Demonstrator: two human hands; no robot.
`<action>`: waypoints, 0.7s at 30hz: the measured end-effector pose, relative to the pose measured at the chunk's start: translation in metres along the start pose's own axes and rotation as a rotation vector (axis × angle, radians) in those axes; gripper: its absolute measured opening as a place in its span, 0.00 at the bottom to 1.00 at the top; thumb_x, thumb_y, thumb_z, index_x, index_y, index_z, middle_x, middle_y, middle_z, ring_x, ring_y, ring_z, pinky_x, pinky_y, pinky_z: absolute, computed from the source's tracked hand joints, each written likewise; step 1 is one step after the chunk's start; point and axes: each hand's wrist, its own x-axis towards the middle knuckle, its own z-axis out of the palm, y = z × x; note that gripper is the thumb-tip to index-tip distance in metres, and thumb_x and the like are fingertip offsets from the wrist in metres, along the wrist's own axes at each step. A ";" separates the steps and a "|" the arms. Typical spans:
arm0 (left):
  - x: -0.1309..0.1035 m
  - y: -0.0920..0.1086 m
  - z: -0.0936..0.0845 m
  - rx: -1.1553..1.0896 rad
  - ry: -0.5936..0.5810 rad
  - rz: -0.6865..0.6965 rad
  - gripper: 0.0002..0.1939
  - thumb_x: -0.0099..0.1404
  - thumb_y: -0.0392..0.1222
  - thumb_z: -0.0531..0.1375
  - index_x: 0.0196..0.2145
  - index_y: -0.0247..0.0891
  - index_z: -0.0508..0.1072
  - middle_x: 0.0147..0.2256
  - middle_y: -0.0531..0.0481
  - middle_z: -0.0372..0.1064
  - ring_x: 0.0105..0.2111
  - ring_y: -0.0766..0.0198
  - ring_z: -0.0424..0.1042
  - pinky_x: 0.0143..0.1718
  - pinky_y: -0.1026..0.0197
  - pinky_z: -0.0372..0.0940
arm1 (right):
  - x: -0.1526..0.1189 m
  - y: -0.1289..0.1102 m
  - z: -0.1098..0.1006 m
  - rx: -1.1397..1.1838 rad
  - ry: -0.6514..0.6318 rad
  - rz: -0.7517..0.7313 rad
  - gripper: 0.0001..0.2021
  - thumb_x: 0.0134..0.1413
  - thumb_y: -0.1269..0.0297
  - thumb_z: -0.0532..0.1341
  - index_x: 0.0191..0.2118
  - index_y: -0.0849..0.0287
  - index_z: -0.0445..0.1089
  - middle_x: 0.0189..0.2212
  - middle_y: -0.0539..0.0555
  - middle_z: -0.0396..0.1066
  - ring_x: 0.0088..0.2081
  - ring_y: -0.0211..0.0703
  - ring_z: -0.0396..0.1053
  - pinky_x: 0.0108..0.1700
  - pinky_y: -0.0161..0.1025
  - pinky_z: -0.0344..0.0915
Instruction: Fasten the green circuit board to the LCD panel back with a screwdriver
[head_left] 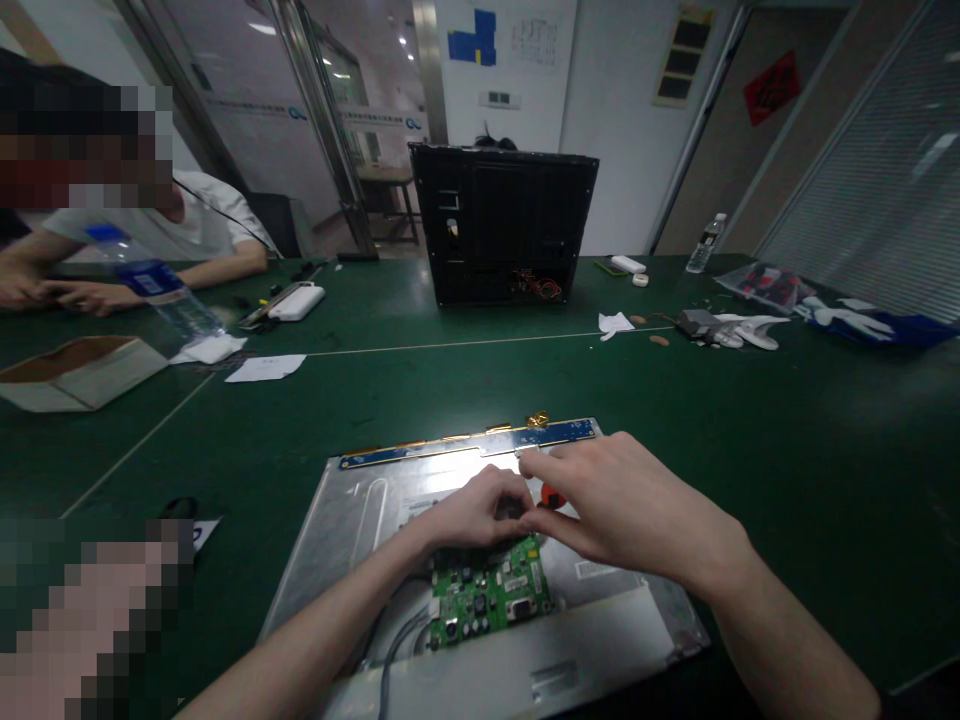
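A silvery display panel [337, 520] lies back side up on the table in front of me, with a green circuit board [487, 590] on its middle and a long blue circuit strip [465, 446] along its far edge. My left hand [484, 505] is over the far part of the green board, fingers curled together; what they pinch is hidden. My right hand [607, 490] meets it from the right, thumb and forefinger bent around a red-and-black tool handle [553, 496]. The tip of that tool is hidden by my hands. Grey cables [397, 640] run beside the board's left side.
A black monitor housing [510, 225] stands upright across the green table [360, 390]. At left are a person [217, 220], a water bottle [161, 290] and an open box [82, 375]. White gloves [847, 318] and another bottle [706, 243] are at far right. A blurred-out limb shows at lower left.
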 end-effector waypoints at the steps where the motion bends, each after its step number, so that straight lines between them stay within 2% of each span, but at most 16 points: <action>1: 0.000 0.000 0.000 0.008 0.005 -0.004 0.06 0.59 0.37 0.63 0.35 0.34 0.75 0.33 0.50 0.72 0.34 0.59 0.70 0.37 0.63 0.64 | 0.001 0.000 0.000 -0.013 -0.007 0.015 0.08 0.61 0.57 0.57 0.39 0.56 0.66 0.28 0.50 0.73 0.27 0.40 0.65 0.26 0.38 0.44; 4: -0.001 0.001 0.000 0.021 0.022 -0.010 0.06 0.58 0.36 0.63 0.35 0.35 0.75 0.34 0.50 0.72 0.35 0.59 0.69 0.38 0.63 0.64 | 0.001 0.000 0.000 -0.026 -0.017 0.031 0.07 0.62 0.60 0.55 0.38 0.56 0.66 0.28 0.50 0.73 0.26 0.39 0.64 0.26 0.38 0.43; 8: -0.002 0.002 0.000 0.015 0.036 0.010 0.05 0.58 0.35 0.63 0.34 0.35 0.75 0.34 0.49 0.72 0.36 0.58 0.69 0.40 0.62 0.64 | -0.001 0.000 -0.002 0.006 0.004 -0.007 0.04 0.57 0.66 0.56 0.38 0.58 0.64 0.32 0.52 0.72 0.28 0.39 0.64 0.26 0.38 0.44; 15: 0.000 -0.002 0.001 0.021 0.006 0.027 0.05 0.59 0.38 0.62 0.33 0.34 0.74 0.32 0.50 0.72 0.33 0.60 0.68 0.36 0.64 0.63 | 0.000 0.001 0.000 -0.004 -0.021 0.029 0.08 0.60 0.58 0.58 0.38 0.56 0.65 0.30 0.50 0.72 0.28 0.40 0.64 0.26 0.38 0.44; 21: -0.001 0.001 0.000 0.028 0.033 0.044 0.04 0.59 0.38 0.62 0.33 0.35 0.74 0.34 0.49 0.72 0.35 0.59 0.69 0.38 0.62 0.64 | -0.001 0.000 -0.002 0.002 -0.001 0.000 0.06 0.57 0.66 0.56 0.41 0.57 0.63 0.33 0.51 0.71 0.29 0.39 0.63 0.26 0.37 0.45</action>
